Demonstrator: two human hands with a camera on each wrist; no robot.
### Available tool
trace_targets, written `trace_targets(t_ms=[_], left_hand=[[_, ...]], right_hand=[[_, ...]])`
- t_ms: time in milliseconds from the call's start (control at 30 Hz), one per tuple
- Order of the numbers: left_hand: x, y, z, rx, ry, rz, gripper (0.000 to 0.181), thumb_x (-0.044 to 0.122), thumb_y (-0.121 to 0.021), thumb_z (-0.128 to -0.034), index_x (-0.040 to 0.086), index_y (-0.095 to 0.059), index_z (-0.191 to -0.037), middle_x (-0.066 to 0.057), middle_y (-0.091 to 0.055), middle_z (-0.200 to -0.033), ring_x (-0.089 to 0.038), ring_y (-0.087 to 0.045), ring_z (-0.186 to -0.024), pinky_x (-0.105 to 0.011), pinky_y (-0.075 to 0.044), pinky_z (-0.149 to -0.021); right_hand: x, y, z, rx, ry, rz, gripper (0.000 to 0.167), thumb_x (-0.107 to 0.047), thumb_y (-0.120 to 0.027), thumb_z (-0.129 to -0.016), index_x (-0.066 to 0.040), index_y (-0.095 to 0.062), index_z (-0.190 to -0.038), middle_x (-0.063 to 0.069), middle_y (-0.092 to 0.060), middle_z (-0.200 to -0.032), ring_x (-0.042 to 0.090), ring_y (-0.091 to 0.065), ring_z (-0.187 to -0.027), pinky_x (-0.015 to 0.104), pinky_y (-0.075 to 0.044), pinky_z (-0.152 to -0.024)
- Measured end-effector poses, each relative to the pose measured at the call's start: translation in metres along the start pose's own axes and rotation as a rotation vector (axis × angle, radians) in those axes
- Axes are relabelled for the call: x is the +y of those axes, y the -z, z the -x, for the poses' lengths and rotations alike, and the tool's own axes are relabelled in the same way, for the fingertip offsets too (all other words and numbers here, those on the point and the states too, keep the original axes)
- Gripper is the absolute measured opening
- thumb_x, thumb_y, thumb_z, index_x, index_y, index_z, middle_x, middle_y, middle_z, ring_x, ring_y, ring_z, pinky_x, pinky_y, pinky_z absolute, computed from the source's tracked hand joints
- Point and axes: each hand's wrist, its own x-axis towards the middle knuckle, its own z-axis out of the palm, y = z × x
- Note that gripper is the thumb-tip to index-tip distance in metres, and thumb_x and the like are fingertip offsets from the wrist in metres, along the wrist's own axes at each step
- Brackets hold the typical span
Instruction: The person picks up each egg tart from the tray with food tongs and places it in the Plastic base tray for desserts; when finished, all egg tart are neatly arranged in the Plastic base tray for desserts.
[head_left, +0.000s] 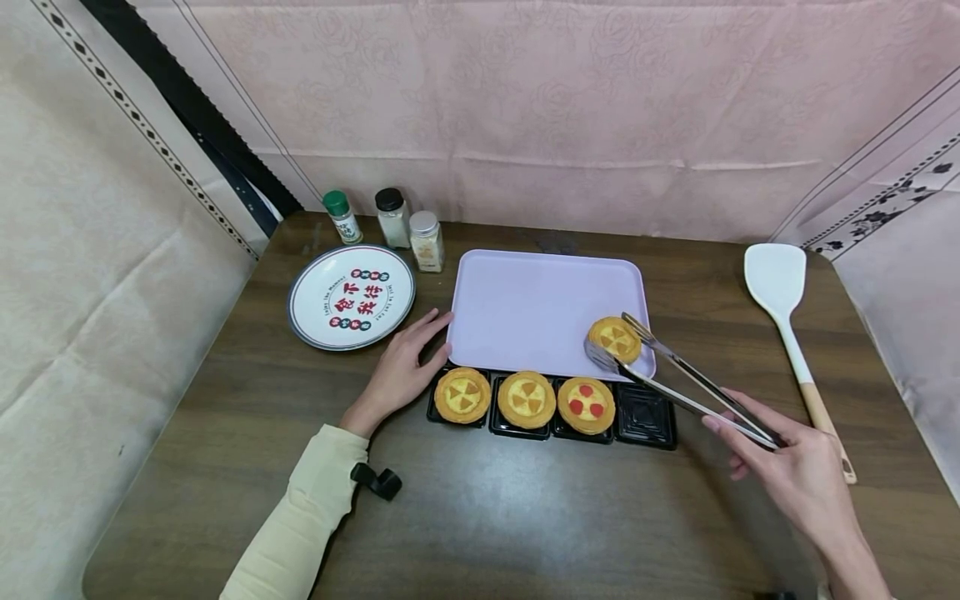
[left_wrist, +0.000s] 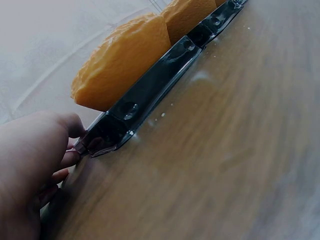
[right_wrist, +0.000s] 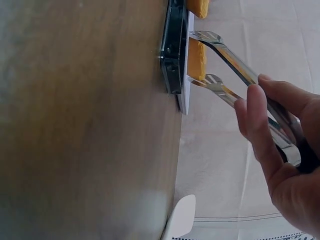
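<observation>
My right hand (head_left: 795,467) holds metal tongs (head_left: 701,383), their tips on either side of a yellow egg tart (head_left: 615,337) at the lavender tray's lower right corner. Whether the tips press on it I cannot tell. In the right wrist view the tongs (right_wrist: 235,62) straddle the tart (right_wrist: 196,60). My left hand (head_left: 405,362) rests with extended fingers at the left edge of the lavender tray (head_left: 540,292). Its thumb is by the end of the black compartment tray (head_left: 647,417), which holds three tarts (head_left: 525,400), one with red pieces on top; the rightmost compartment is bare.
A white plate (head_left: 315,312) with red lettering lies left of the lavender tray. Behind it stand shakers with green (head_left: 341,217), black (head_left: 392,218) and white (head_left: 426,242) lids. A white spatula (head_left: 780,287) with a wooden handle lies at right. Cloth hangs around the table.
</observation>
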Motion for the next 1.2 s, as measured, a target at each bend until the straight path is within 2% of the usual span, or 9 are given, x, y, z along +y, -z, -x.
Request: trace_targets(t_ms=[167, 300, 467, 667, 767, 867, 900, 1067, 1200], left_hand=[[0.002, 0.000, -0.001, -0.001, 0.000, 0.002, 0.050, 0.027, -0.057, -0.1001, 0.014, -0.047, -0.147, -0.011, -0.046, -0.148, -0.027, -0.034, -0.140, -0.055, -0.025, -0.109], [0.003, 0.000, 0.000, -0.001, 0.002, 0.003, 0.050, 0.027, -0.058, -0.0999, 0.015, -0.047, -0.147, -0.011, -0.046, -0.148, -0.027, -0.034, -0.140, -0.055, -0.025, -0.109], [0.002, 0.001, 0.000, -0.003, 0.005, 0.001, 0.050, 0.030, -0.056, -0.1004, 0.016, -0.047, -0.147, -0.009, -0.045, -0.148, -0.026, -0.033, -0.141, -0.055, -0.025, -0.109], [0.002, 0.003, -0.001, -0.001, 0.005, -0.004, 0.050, 0.031, -0.056, -0.1004, 0.016, -0.047, -0.148, -0.010, -0.044, -0.149, -0.026, -0.033, -0.140, -0.056, -0.025, -0.109], [0.002, 0.004, 0.000, 0.000, 0.006, -0.009, 0.050, 0.029, -0.057, -0.1000, 0.016, -0.047, -0.148, -0.011, -0.044, -0.149, -0.026, -0.034, -0.140, -0.056, -0.025, -0.109], [0.002, 0.003, 0.000, 0.000, 0.006, -0.010, 0.050, 0.028, -0.057, -0.1000, 0.016, -0.047, -0.147, -0.011, -0.044, -0.149, -0.026, -0.034, -0.140, -0.056, -0.025, -0.109], [0.002, 0.003, 0.000, 0.001, 0.004, -0.009, 0.050, 0.028, -0.057, -0.1001, 0.016, -0.047, -0.147, -0.011, -0.044, -0.149, -0.026, -0.034, -0.140, -0.056, -0.025, -0.109], [0.003, 0.003, 0.000, 0.003, -0.001, -0.002, 0.050, 0.029, -0.056, -0.1006, 0.014, -0.047, -0.147, -0.011, -0.045, -0.148, -0.027, -0.034, -0.140, -0.057, -0.025, -0.109], [0.004, 0.002, 0.000, -0.005, 0.004, -0.001, 0.050, 0.030, -0.056, -0.1008, 0.014, -0.047, -0.148, -0.011, -0.044, -0.149, -0.027, -0.033, -0.141, -0.057, -0.025, -0.109]], right_hand=[[-0.003, 0.002, 0.001, 0.043, -0.001, -0.008, 0.046, -0.007, -0.083, -0.078, -0.017, -0.071, -0.122, -0.011, -0.072, -0.084, 0.010, -0.062, -0.044, 0.018, -0.044, -0.043], [-0.003, 0.010, 0.005, 0.042, -0.004, -0.002, 0.047, -0.005, -0.083, -0.078, -0.016, -0.072, -0.122, -0.008, -0.072, -0.084, 0.010, -0.062, -0.045, 0.015, -0.044, -0.049], [-0.001, 0.028, 0.017, -0.004, -0.021, -0.004, 0.048, -0.001, -0.080, -0.080, -0.012, -0.069, -0.125, 0.001, -0.072, -0.083, 0.012, -0.062, -0.047, 0.011, -0.046, -0.064], [0.010, 0.052, 0.034, -0.079, -0.054, -0.031, 0.047, 0.002, -0.074, -0.084, -0.007, -0.065, -0.129, 0.007, -0.072, -0.088, 0.015, -0.062, -0.051, 0.020, -0.050, -0.056], [0.016, 0.058, 0.040, -0.091, 0.015, -0.087, 0.047, 0.014, -0.070, -0.082, 0.005, -0.062, -0.128, 0.011, -0.070, -0.086, 0.016, -0.060, -0.050, 0.025, -0.050, -0.049], [0.021, 0.062, 0.046, -0.109, 0.056, -0.129, 0.051, 0.023, -0.068, -0.078, 0.011, -0.059, -0.127, 0.007, -0.069, -0.087, 0.015, -0.059, -0.052, 0.028, -0.050, -0.045], [0.023, 0.063, 0.047, -0.119, 0.087, -0.166, 0.051, 0.026, -0.066, -0.077, 0.015, -0.058, -0.126, 0.009, -0.068, -0.089, 0.016, -0.059, -0.052, 0.028, -0.050, -0.044], [0.032, 0.064, 0.051, -0.169, 0.186, -0.283, 0.051, 0.032, -0.063, -0.074, 0.022, -0.054, -0.123, 0.015, -0.066, -0.091, 0.014, -0.057, -0.055, 0.027, -0.048, -0.044], [0.034, 0.064, 0.053, -0.164, 0.191, -0.224, 0.051, 0.028, -0.067, -0.073, 0.018, -0.057, -0.122, 0.013, -0.067, -0.089, 0.011, -0.057, -0.054, 0.025, -0.047, -0.045]])
